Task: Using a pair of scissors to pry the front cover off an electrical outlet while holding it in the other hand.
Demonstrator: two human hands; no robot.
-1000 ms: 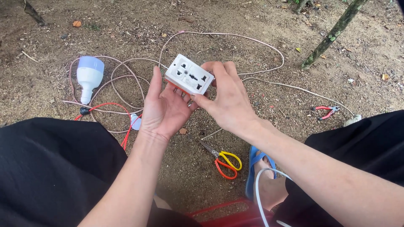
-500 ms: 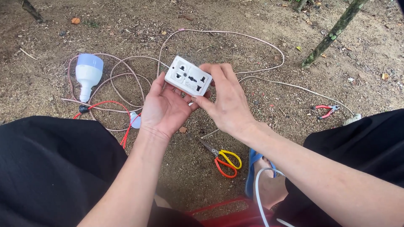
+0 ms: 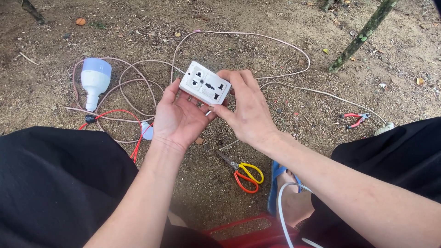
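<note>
A white rectangular socket box (image 3: 205,83) with several plug holes is held over bare sandy ground. My left hand (image 3: 180,116) lies palm up beneath it, fingertips touching its left end. My right hand (image 3: 245,109) grips its right end and near edge between fingers and thumb. A pale cable (image 3: 239,35) loops on the ground behind the box. Whether it joins the box is hidden by my hands.
A white lamp bulb (image 3: 94,80) lies left among cable loops, with a red wire (image 3: 117,113) near my left knee. Scissors with yellow and orange handles (image 3: 244,171) lie below my hands. Small red pliers (image 3: 354,119) rest at right. A thin tree stem (image 3: 363,32) stands upper right.
The socket box and both hands have shifted very slightly; my grip is the same.
</note>
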